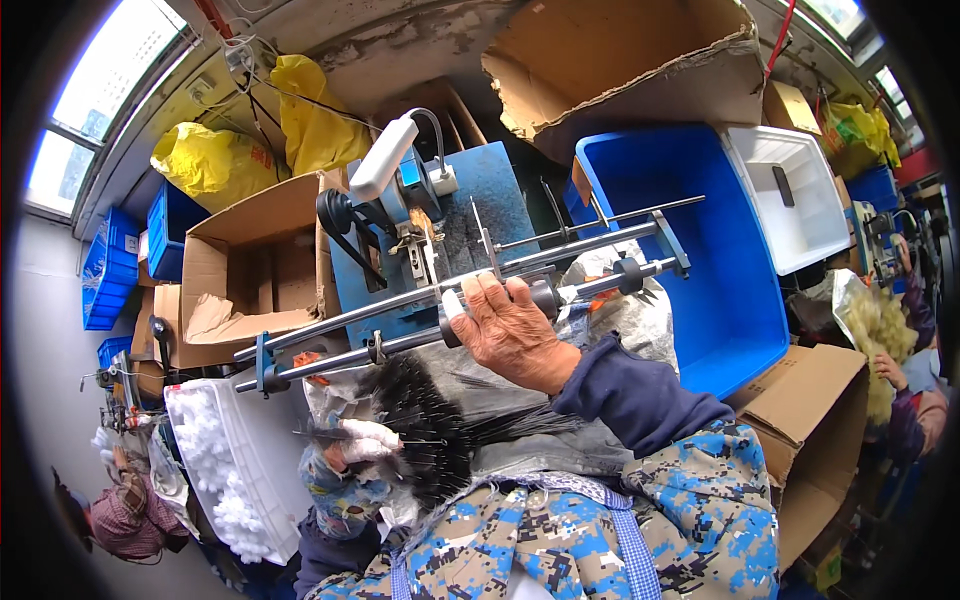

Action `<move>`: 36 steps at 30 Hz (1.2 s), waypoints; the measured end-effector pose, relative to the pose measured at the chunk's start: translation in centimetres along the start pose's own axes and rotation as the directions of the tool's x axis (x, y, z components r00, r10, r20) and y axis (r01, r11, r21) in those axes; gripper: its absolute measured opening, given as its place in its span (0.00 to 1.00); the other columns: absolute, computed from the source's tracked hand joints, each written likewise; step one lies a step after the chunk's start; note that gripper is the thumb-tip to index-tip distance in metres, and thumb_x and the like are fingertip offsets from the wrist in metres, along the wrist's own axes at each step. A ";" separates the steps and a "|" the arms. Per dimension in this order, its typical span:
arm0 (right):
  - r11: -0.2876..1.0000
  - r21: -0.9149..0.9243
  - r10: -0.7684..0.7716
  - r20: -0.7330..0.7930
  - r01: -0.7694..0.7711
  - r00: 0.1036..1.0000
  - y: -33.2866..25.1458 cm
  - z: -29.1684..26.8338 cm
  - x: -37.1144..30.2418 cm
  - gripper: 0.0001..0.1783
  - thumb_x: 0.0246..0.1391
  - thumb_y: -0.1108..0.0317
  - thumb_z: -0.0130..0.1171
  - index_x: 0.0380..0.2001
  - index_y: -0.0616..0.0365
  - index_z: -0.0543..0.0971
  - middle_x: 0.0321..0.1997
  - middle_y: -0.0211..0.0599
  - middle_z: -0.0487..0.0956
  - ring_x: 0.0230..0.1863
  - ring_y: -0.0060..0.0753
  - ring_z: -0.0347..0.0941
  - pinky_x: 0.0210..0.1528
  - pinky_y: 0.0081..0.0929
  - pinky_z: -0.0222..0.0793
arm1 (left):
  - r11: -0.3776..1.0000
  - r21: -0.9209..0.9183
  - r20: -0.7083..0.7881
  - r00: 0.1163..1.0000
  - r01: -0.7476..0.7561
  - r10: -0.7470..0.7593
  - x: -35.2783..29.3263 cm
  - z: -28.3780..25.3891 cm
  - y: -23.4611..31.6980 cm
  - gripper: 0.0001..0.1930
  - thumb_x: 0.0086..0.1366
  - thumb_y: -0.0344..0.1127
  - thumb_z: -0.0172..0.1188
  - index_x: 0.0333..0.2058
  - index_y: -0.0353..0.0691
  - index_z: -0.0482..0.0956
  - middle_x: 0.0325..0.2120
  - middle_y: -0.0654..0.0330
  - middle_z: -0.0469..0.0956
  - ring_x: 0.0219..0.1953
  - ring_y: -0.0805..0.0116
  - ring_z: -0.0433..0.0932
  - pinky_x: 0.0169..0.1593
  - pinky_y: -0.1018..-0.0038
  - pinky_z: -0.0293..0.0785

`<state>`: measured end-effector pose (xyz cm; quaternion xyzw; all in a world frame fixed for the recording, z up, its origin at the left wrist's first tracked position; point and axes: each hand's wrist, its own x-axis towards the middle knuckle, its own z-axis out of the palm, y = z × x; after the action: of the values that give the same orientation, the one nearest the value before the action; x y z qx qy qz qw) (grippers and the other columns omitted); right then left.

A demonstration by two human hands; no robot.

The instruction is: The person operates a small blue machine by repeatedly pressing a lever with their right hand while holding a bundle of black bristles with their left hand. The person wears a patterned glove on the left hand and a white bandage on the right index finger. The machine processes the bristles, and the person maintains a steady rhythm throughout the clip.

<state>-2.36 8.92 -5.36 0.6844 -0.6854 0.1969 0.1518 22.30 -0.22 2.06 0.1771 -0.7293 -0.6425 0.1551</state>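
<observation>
My right hand (517,338), white tape on one fingertip, curls over a dark cylindrical slider (546,298) on a pair of long metal rods (385,347). Lower left, my left hand (352,452) has white-wrapped fingertips and a patterned sleeve cover. It is closed on a slim black feather-like piece (418,441), partly blurred. Beside it a thick heap of black feather-like strands (425,400) with pale tips lies on grey sheeting over my lap. Behind the rods stands a small machine (415,245) with a black wheel and white lamp, on a blue plate (490,190).
A white tray of fluffy white tufts (220,470) is at left. An open cardboard box (255,255) stands behind it. At right are a large blue bin (690,300), a white tub (790,215) and another carton (815,430). Other people work at both edges.
</observation>
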 end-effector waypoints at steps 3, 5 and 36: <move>0.997 0.080 0.007 0.022 -0.009 1.000 0.2 -0.8 0.2 0.13 0.44 0.70 0.51 0.36 0.59 0.74 0.45 0.47 0.69 0.49 0.41 0.62 0.47 0.39 0.54 | 0.998 -0.041 -0.109 0.993 0.037 -0.042 -0.7 0.1 -0.2 0.06 0.56 0.31 0.57 0.32 0.38 0.76 0.32 0.53 0.75 0.32 0.63 0.77 0.37 0.72 0.74; 0.973 0.222 0.054 0.017 -0.057 0.998 -0.1 -2.4 0.4 0.16 0.41 0.72 0.53 0.38 0.61 0.74 0.45 0.46 0.69 0.49 0.41 0.63 0.48 0.39 0.54 | 0.984 -0.159 -0.014 0.996 0.086 -0.089 -0.3 0.3 0.7 0.08 0.55 0.33 0.60 0.33 0.37 0.77 0.32 0.53 0.76 0.32 0.62 0.77 0.38 0.72 0.74; 0.977 -0.041 0.211 0.173 -0.207 0.962 6.9 2.5 9.0 0.07 0.42 0.72 0.52 0.29 0.57 0.76 0.36 0.39 0.73 0.40 0.41 0.68 0.36 0.36 0.65 | 0.960 -0.070 -0.025 0.962 0.271 -0.273 2.9 3.2 1.7 0.07 0.57 0.28 0.59 0.35 0.35 0.76 0.25 0.59 0.79 0.29 0.71 0.78 0.33 0.77 0.73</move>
<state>-9.24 -0.29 -3.69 0.6212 -0.7667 0.1427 0.0768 18.19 1.43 3.34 0.2815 -0.6735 -0.6783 0.0838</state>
